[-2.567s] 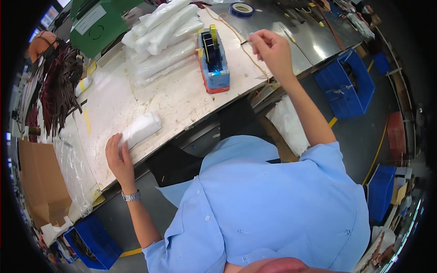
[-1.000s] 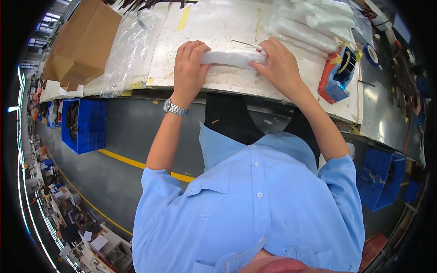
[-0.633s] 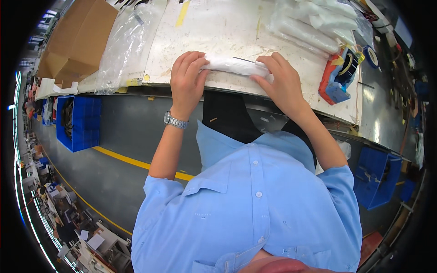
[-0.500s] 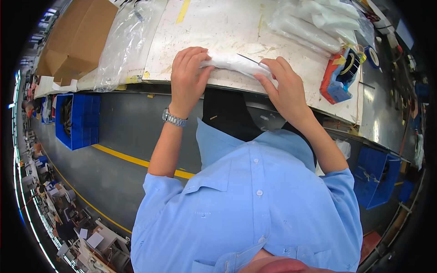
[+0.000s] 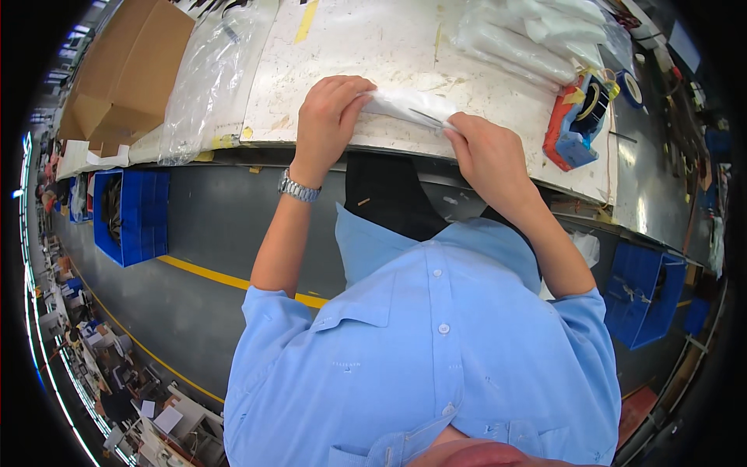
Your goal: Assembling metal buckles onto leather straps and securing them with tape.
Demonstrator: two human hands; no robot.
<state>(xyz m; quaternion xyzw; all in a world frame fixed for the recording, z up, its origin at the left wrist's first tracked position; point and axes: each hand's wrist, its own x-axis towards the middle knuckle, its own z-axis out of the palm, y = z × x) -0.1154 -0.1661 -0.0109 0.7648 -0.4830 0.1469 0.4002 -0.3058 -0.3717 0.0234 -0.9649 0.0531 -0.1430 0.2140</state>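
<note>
A white roll of soft, thin wrapping material [image 5: 401, 103] lies at the near edge of the worktable. My left hand [image 5: 331, 113], with a metal watch on its wrist, pinches the roll's left end. Closed at the roll's right end is my right hand [image 5: 490, 152]. From its fingertips a slim two-pronged metal tool [image 5: 425, 118] points left across the white material. Its handle is hidden in the hand, so I cannot tell scissors from tweezers. Whether those fingers also grip the wrap is unclear. Anything inside the roll is hidden.
The white worktable [image 5: 342, 47] carries an open cardboard box [image 5: 128, 70] and clear plastic sheeting [image 5: 210, 86] at left. White wrapped packs [image 5: 513, 47] lie far right, near a red-and-blue holder [image 5: 572, 132] with tape rolls. Blue bins [image 5: 144, 214] stand below on both sides.
The tool has swung lower over the wrap, and its two prongs now show apart. My right hand has turned and moved slightly down; my left hand has shifted a little right.
</note>
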